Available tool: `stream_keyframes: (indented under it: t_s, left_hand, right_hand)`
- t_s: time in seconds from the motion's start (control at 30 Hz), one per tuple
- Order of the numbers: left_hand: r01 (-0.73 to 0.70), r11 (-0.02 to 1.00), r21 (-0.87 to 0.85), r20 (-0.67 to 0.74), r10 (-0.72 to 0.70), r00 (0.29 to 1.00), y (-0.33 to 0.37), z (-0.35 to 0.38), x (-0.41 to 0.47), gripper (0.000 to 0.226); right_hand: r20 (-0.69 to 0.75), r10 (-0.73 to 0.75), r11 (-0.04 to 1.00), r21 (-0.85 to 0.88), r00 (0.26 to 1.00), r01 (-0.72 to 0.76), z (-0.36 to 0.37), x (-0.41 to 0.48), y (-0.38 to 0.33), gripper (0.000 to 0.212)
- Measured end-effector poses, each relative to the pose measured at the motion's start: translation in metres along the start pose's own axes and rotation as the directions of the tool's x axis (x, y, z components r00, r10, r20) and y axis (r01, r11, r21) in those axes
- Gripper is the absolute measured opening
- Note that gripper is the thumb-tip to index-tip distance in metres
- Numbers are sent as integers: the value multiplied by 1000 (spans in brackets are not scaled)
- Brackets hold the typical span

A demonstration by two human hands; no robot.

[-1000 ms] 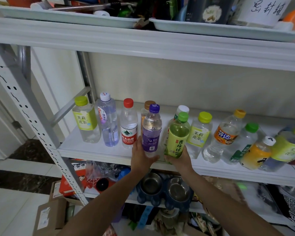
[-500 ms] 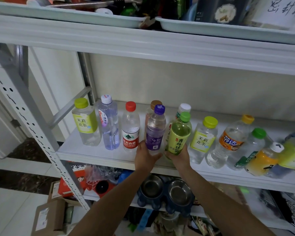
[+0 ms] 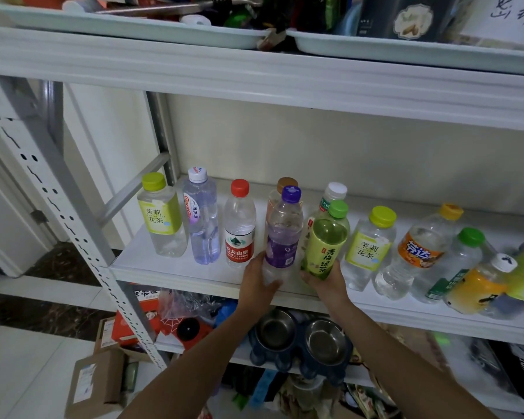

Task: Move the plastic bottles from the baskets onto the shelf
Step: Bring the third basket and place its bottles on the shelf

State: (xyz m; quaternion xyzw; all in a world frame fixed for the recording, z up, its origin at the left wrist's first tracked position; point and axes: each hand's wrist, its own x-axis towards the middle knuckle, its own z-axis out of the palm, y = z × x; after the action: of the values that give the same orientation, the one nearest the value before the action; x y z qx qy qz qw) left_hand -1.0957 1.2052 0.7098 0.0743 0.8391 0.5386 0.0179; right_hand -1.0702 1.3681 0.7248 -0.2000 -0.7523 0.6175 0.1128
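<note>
As before, the left hand (image 3: 256, 285) grips the purple-capped bottle (image 3: 283, 237) low down and the right hand (image 3: 330, 284) grips the green tea bottle (image 3: 325, 243). Both bottles remain side by side at the front of the shelf (image 3: 179, 267).

This seems to be a storage corner of a home. A white metal rack (image 3: 73, 237) with punched posts stands by a plain wall (image 3: 315, 152). Above the left hand (image 3: 256, 285), trays (image 3: 133, 31) hold mixed household things. Around it stand bottles (image 3: 239, 225) of many brands. Just below it are two steel pet bowls (image 3: 321, 343); lower left of it, cardboard boxes (image 3: 94, 385) lie on a tiled floor (image 3: 22, 373).
</note>
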Motion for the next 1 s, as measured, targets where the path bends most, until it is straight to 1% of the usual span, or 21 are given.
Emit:
stream_keyframes:
  t_s: [0.03, 0.13, 0.2, 0.3, 0.4, 0.6, 0.7, 0.83, 1.0]
  left_hand:
    - [-8, 1000, 19, -24, 9, 1000, 1, -1, -1, 68]
    - [-25, 994, 102, -81, 33, 996, 5, 2, -3, 78]
    - [-37, 992, 120, -59, 45, 997, 5, 4, -6, 80]
    - [-40, 993, 109, -10, 42, 999, 1, 2, -5, 76]
    - [-18, 995, 102, -20, 20, 1000, 1, 0, -1, 72]
    - [27, 976, 215, -151, 6, 988, 13, 15, 2, 76]
    - [37, 961, 274, -181, 14, 983, 15, 18, 4, 76]
    - [56, 949, 311, -211, 12, 977, 17, 21, 3, 74]
    - [114, 917, 383, -287, 1, 958, 21, 27, 0, 71]
  right_hand:
    - [-2, 3, 1000, 11, 1000, -3, 0, -1, -1, 64]
    - [-7, 8, 1000, 27, 1000, -7, 2, -2, -2, 64]
    - [-2, 3, 1000, 25, 1000, -3, 2, -2, -2, 64]
    - [13, -12, 1000, -12, 1000, 12, -1, -1, 3, 66]
    - [13, -27, 997, -77, 1000, 28, -2, -2, 7, 68]
    - [-44, -27, 991, -134, 999, 21, 4, -4, 7, 73]
    - [-45, -26, 990, -142, 999, 20, 4, -6, 6, 73]
    - [-53, -18, 987, -163, 998, 9, 4, -7, 4, 74]
    - [-45, -24, 980, -199, 999, 14, 3, -8, 5, 74]
